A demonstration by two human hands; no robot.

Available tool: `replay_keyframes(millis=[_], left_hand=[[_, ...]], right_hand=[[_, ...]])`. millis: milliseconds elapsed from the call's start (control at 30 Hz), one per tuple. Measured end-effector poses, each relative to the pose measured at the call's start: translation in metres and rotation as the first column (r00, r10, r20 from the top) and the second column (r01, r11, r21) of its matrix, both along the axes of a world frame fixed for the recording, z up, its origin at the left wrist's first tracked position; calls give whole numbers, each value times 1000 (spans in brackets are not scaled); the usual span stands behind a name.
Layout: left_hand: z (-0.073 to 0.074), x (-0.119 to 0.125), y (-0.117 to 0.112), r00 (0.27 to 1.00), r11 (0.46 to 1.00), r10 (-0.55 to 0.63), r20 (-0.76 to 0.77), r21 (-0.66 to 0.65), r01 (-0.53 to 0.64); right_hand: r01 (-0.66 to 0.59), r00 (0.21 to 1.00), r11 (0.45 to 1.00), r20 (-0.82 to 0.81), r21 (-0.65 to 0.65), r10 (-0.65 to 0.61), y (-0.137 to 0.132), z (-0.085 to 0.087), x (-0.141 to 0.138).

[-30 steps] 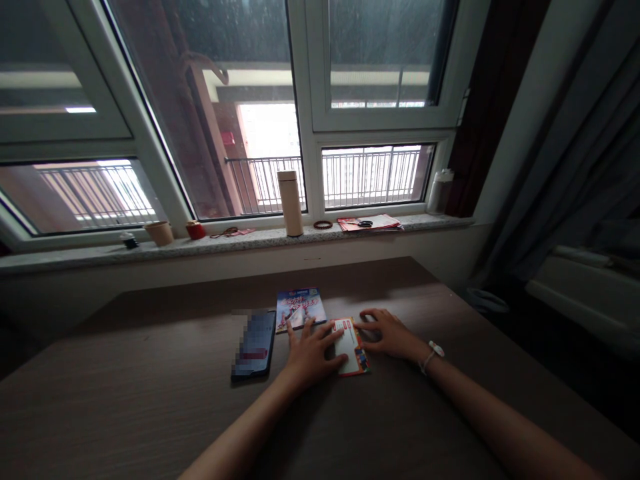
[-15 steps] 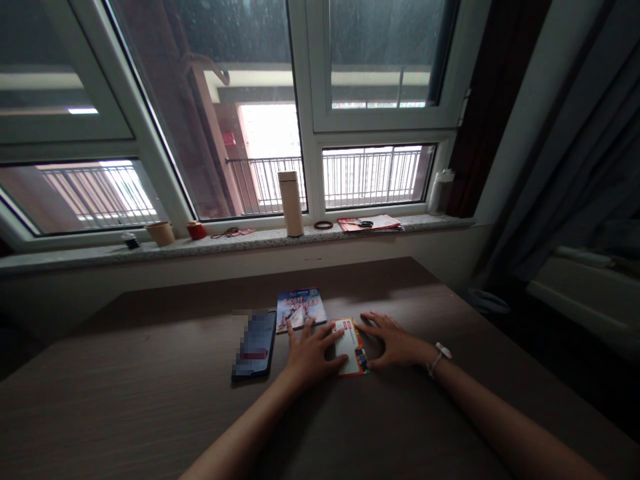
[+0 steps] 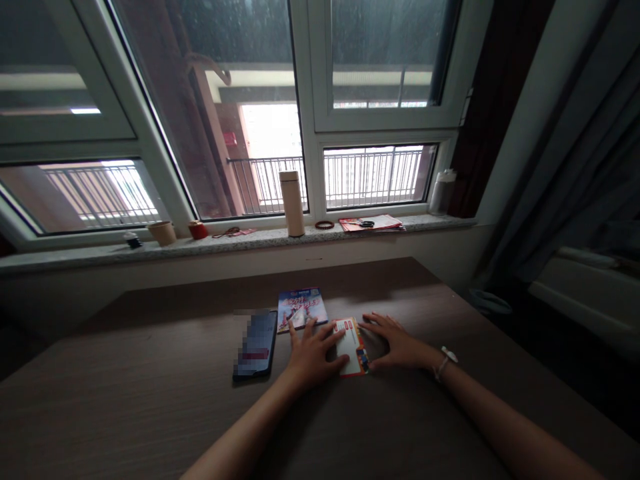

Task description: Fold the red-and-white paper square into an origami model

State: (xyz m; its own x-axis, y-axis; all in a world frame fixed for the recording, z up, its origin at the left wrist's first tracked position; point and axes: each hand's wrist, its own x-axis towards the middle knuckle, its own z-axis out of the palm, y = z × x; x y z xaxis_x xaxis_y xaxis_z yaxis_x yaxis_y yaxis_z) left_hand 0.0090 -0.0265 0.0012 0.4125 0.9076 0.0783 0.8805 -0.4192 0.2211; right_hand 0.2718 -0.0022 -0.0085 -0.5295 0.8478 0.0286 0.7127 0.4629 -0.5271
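Note:
A white card with red and orange edges (image 3: pixel 351 350) lies flat on the brown table (image 3: pixel 165 400) between my hands. My left hand (image 3: pixel 313 350) is spread, its thumb and fingertips resting on the card's left side. Along the card's right edge is my right hand (image 3: pixel 400 343), fingers apart, with fingertips at or close to the edge; whether they touch it I cannot tell. Just beyond my left fingers lies a blue and pink printed booklet (image 3: pixel 303 305). To the left of that hand is a dark phone (image 3: pixel 257 347), its screen partly blurred out.
Behind the table runs a stone windowsill (image 3: pixel 250 241). On it stand a beige thermos (image 3: pixel 293 207), a paper cup (image 3: pixel 163 233), a red spool (image 3: pixel 198 230), a bead bracelet (image 3: pixel 325 225), red papers (image 3: pixel 383 223) with scissors (image 3: pixel 367 223), and a clear bottle (image 3: pixel 443 192).
The whole view has shifted very slightly. Both hands and the card look almost the same, with my right hand perhaps a touch farther right.

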Motion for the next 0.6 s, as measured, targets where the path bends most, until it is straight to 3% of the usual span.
replay_keyframes(millis=[200, 367, 600], left_hand=[[3, 0, 0, 1000, 1000, -2, -14, -15, 1], [3, 0, 0, 1000, 1000, 3, -2, -23, -3], [3, 1, 0, 999, 999, 11, -33, -42, -12]], right_hand=[[114, 977, 991, -191, 68, -99, 5, -11, -2], [97, 984, 992, -155, 84, -84, 6, -15, -4], [170, 979, 973, -135, 153, -150, 8, -14, -10]])
